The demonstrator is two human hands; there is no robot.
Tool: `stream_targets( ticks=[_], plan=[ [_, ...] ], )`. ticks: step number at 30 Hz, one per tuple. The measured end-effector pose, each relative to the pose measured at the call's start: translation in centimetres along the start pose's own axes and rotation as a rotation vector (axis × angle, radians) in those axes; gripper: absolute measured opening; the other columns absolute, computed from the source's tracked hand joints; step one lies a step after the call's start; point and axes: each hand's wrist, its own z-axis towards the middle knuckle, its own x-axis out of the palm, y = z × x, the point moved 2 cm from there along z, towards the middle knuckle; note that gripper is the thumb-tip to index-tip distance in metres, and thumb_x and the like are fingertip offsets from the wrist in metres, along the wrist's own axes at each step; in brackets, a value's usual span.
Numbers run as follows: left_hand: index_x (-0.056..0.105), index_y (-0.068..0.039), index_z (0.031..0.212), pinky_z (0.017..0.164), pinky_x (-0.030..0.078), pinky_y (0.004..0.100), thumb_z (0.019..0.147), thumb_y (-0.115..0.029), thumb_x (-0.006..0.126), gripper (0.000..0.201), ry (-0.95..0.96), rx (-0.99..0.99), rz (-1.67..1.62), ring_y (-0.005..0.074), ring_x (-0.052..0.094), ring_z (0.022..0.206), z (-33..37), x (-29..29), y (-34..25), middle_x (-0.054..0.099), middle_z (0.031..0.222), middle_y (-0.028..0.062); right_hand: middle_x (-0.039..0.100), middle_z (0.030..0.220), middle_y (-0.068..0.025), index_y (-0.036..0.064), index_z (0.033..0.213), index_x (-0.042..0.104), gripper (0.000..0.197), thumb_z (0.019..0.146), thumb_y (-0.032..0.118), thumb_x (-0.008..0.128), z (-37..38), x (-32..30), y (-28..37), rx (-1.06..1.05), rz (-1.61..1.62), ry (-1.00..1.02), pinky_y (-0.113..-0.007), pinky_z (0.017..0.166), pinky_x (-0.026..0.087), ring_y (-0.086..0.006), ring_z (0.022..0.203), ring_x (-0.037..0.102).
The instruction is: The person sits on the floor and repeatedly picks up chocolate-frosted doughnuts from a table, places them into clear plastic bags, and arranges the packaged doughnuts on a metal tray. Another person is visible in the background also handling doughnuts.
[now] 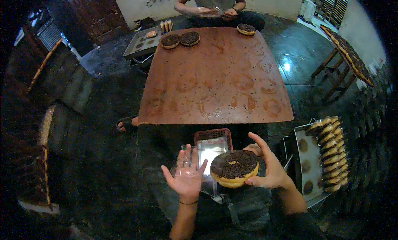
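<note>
And here's the right hand [269, 167], gripping a chocolate-sprinkled donut [234, 169] by its edge, out in front of the lap! Just beside it the left hand [185, 180] lies palm up, fingers spread, clear plastic film [188, 164] across them. Below the near edge of the brown tabletop [215, 70] sits a red plastic basket [212, 133]. Up at the far end, two sprinkled donuts [190, 38] touch on the left, a single donut [246, 29] rests on the right, and a co-worker [211, 0] handles clear plastic too! Over to the right, wrapped donuts [335, 157] line a metal tray [306, 134].
</note>
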Motion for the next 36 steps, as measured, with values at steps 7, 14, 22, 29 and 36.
stream_targets(
  ticks=[7, 14, 22, 29, 36],
  plan=[
    [0.038, -0.007, 0.132, 0.105, 0.019, 0.0527, 0.084, -0.064, 0.031, 0.075, -0.027, 0.043, 0.208, 0.0314, 0.03, 0.128, 0.3, 0.4, 3.2, 0.033, 0.14, 0.0131, 0.049, 0.112, -0.0175, 0.0018, 0.136, 0.021, 0.107, 0.055, 0.044, 0.078, -0.9, 0.8, -0.4, -0.054, -0.592, -0.079, -0.061, 0.101, 0.012, -0.0353, 0.109, 0.043],
    [0.044, -0.009, 0.127, 0.101, 0.03, 0.0472, 0.085, -0.056, 0.042, 0.063, -0.244, -0.139, -0.025, 0.0309, 0.04, 0.12, 0.2, -2.1, 5.5, 0.043, 0.131, 0.0119, 0.051, 0.109, -0.0128, 0.0007, 0.132, 0.028, 0.103, 0.053, 0.039, 0.082, -0.7, 2.9, -3.5, -0.161, -0.614, -0.196, -0.057, 0.101, 0.014, -0.0317, 0.107, 0.042],
    [0.043, -0.007, 0.127, 0.099, 0.034, 0.0445, 0.087, -0.056, 0.038, 0.063, -0.309, -0.073, 0.114, 0.0284, 0.044, 0.116, -0.9, -1.1, 6.1, 0.047, 0.128, 0.0102, 0.055, 0.1, -0.0086, 0.0012, 0.111, 0.055, 0.043, 0.072, 0.014, 0.068, -0.6, 2.9, -9.1, 0.057, 0.082, -0.326, -0.028, 0.081, 0.042, -0.0192, 0.092, 0.053],
    [0.047, -0.009, 0.119, 0.096, 0.036, 0.045, 0.079, -0.071, 0.034, 0.075, -0.799, -0.09, 0.322, 0.0272, 0.05, 0.109, -1.8, -1.7, 5.6, 0.051, 0.121, 0.0083, 0.057, 0.081, -0.0083, 0.0054, 0.093, 0.063, 0.02, 0.074, 0.007, 0.06, 3.6, 4.8, -5.5, -0.324, -0.397, -0.084, -0.029, 0.069, 0.046, -0.0232, 0.078, 0.057],
    [0.032, -0.01, 0.133, 0.097, 0.028, 0.0618, 0.088, -0.054, 0.031, 0.063, -0.288, -0.095, 0.015, 0.0375, 0.037, 0.122, 0.6, 0.3, 6.1, 0.034, 0.135, 0.0156, 0.056, 0.082, -0.0063, 0.0089, 0.091, 0.063, 0.024, 0.067, 0.01, 0.066, 0.5, 5.8, -3.4, -0.509, -0.585, 0.116, -0.032, 0.058, 0.049, -0.0233, 0.07, 0.058]
  ],
)
